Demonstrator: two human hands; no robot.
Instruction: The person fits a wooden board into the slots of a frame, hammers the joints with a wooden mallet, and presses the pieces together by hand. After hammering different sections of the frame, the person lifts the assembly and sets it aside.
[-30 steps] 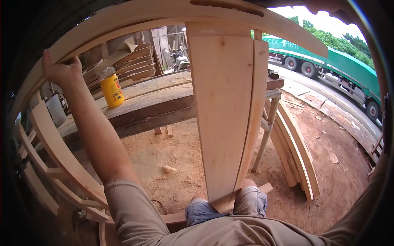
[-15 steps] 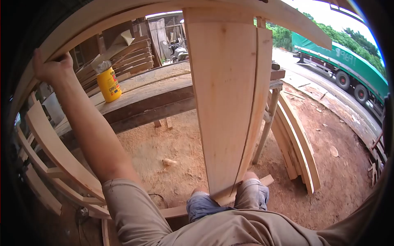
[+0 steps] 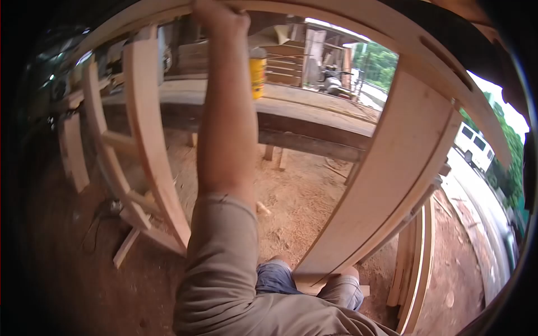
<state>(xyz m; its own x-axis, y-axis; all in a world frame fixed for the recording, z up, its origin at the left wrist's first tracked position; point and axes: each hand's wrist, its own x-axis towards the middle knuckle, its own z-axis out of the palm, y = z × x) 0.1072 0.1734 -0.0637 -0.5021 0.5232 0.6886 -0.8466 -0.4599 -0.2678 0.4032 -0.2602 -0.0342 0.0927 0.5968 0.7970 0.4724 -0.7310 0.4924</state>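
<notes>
My left hand [image 3: 223, 21] is raised at the top of the view, closed round a long curved wooden rail [image 3: 319, 12]. Its fingertips are partly hidden behind the wood. The rail arches across the top, and a dark slot shows in its right part. Below the rail's right side, a wide pale wooden panel [image 3: 375, 173] slants down to my knees, its lower end between them. A curved piece runs along the panel's right edge. To the left of my arm stand curved uprights [image 3: 147, 112] joined by short crosspieces. My right hand is out of view.
A workbench [image 3: 305, 126] with a yellow container [image 3: 258, 74] on it stands behind my arm. Curved boards [image 3: 417, 263] lean at the right. Wood shavings [image 3: 291, 190] cover the ground. Beyond are a motorcycle [image 3: 334, 84] and a white vehicle [image 3: 474, 147] on the road.
My view has turned left, and my left hand now appears nearer the middle along the rail. The panel leans further right. The green truck has mostly left view; a white vehicle appears.
</notes>
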